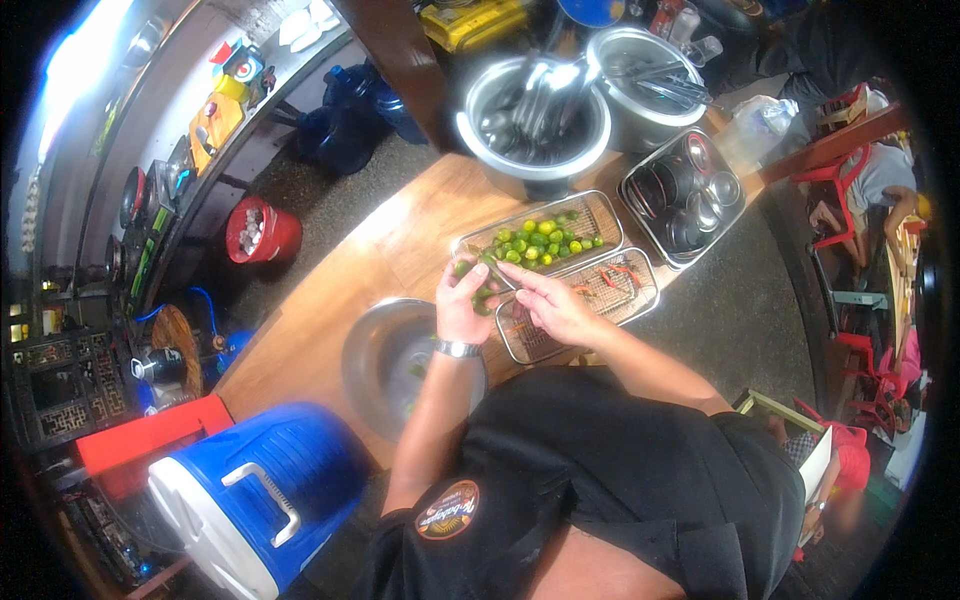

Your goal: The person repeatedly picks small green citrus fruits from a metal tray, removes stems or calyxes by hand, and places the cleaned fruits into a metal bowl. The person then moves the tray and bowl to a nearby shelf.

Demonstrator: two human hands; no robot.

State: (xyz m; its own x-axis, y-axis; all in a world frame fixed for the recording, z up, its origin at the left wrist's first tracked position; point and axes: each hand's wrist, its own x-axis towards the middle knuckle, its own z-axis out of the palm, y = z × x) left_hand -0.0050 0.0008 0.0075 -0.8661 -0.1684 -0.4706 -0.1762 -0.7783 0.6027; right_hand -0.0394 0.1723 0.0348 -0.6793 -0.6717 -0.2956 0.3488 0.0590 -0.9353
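Observation:
My left hand, a metal-banded watch on its wrist, holds several small green citrus fruits against its palm and fingers. The index finger of my right hand reaches to a green fruit at the left fingertips; its thumb stands apart, and its underside is hidden. Just beyond both hands, a wire basket holds many green and yellowish citrus fruits. Partly under my right hand lies a second wire basket with a few red chillies. A metal basin stands below my left forearm, with green bits inside.
Two steel pots of utensils stand at the table's far end. Beside them is a wire tray of dark bowls and lids. A blue cooler stands near my left elbow; a red bucket is on the floor. People sit at right.

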